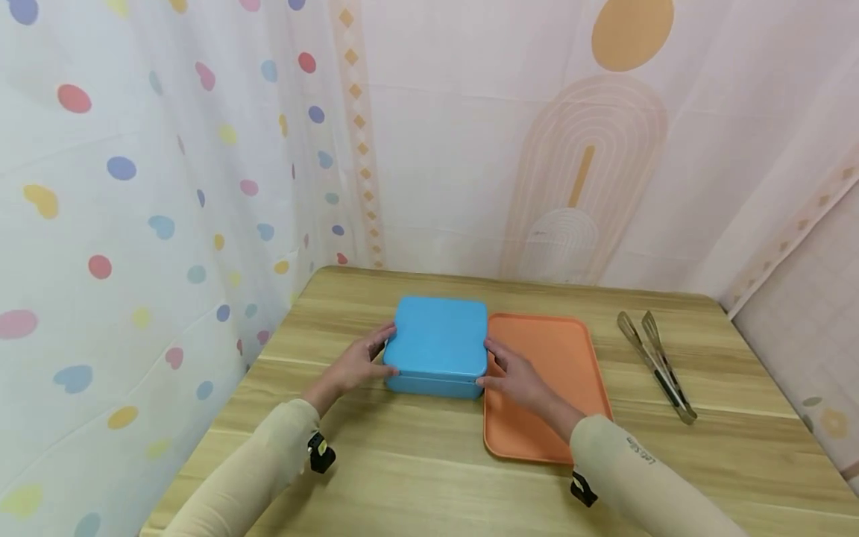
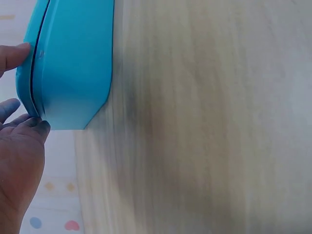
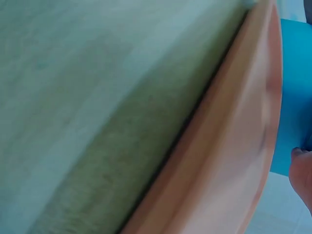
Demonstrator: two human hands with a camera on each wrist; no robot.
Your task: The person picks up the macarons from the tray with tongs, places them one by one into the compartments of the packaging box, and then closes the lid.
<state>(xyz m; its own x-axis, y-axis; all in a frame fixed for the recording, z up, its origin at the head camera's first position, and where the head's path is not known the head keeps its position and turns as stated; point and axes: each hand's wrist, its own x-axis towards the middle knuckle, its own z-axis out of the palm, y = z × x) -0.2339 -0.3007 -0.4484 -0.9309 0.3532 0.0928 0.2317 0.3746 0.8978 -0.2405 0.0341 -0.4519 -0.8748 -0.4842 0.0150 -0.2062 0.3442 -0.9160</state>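
Observation:
A blue lidded box (image 1: 438,335) sits on the wooden table, its lid on top and a thin dark seam showing between lid and body. My left hand (image 1: 354,365) grips the lid at the left side, thumb at the front corner. In the left wrist view, fingertips of that hand (image 2: 22,156) reach the seam at the box's corner (image 2: 73,92). From the right side my right hand (image 1: 520,380) holds the lid, with its thumb at the front right corner. Its wrist view shows only the thumb (image 3: 301,170) against the blue wall.
An orange tray (image 1: 546,418) lies right beside the box, under my right hand and forearm. Farther right rest metal tongs with black handles (image 1: 661,369). Patterned curtains (image 1: 429,149) hang behind the table and along its left side.

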